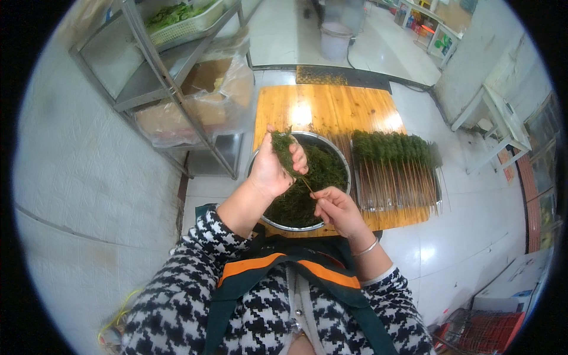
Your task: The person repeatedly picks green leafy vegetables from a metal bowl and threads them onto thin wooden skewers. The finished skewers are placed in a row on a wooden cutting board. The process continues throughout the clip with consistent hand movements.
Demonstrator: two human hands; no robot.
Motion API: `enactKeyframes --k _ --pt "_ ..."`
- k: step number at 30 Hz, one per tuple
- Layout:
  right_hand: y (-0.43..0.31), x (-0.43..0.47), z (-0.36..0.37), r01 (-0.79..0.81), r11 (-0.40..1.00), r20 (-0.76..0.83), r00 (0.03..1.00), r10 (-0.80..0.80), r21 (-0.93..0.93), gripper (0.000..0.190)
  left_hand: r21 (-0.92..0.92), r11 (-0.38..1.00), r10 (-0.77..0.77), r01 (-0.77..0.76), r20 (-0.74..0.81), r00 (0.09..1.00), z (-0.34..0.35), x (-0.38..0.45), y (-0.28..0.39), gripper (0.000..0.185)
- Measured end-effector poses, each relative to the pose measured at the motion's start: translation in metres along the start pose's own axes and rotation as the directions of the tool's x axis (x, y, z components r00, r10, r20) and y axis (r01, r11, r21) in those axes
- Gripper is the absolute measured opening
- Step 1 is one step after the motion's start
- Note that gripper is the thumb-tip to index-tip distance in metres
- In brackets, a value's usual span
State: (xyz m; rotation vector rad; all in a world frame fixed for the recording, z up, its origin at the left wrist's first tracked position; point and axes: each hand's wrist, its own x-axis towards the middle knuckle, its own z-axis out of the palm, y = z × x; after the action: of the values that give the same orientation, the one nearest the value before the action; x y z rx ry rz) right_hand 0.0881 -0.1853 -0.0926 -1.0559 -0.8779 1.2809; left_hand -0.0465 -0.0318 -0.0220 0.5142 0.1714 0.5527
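Note:
My left hand (pixel 270 166) is curled around a clump of dark green, seaweed-like strands (pixel 283 148), palm turned up. Out of the clump's lower end runs a thin brown skewer (pixel 309 185), pinched between the thumb and fingers of my right hand (pixel 335 207). Both hands are over a round metal basin (pixel 349 162) of loose green strands (pixel 295 208). To the right, a tray (pixel 377 207) carries several finished-looking skewers (pixel 395 151), their green ends pointing away from me and bare sticks towards me. More bare skewers (pixel 339 142) lie between basin and tray, partly hidden.
Everything stands on a low wooden table (pixel 328 104). At the left is a metal shelf rack (pixel 168 84) with a basket of leafy greens (pixel 186 22) and a plastic-lined cardboard box (pixel 208 106). A white stool (pixel 497 128) stands right; a white bucket (pixel 335 42) is farther off.

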Motion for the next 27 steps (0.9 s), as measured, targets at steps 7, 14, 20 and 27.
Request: enactKeyframes --k 7,14,20,27 --pt "-0.003 -0.012 -0.021 -0.075 0.935 0.153 0.988 0.023 0.346 0.011 0.094 0.996 0.018 -0.012 -0.056 0.998 0.027 0.016 -0.015 0.064" --pt "-0.001 -0.024 -0.037 -0.203 0.807 0.283 0.958 0.047 0.554 0.011 0.078 0.997 -0.016 0.009 0.089 0.996 0.021 0.026 -0.025 0.062" --pt "0.0 -0.016 -0.038 0.023 0.999 0.126 0.992 -0.028 0.038 0.022 0.116 0.979 0.194 -0.169 -0.261 0.945 0.026 0.022 -0.023 0.051" --pt "0.007 -0.015 -0.047 -0.115 0.979 0.248 0.966 0.071 0.169 0.019 0.214 0.976 -0.038 0.037 -0.001 0.999 0.02 0.006 -0.014 0.054"
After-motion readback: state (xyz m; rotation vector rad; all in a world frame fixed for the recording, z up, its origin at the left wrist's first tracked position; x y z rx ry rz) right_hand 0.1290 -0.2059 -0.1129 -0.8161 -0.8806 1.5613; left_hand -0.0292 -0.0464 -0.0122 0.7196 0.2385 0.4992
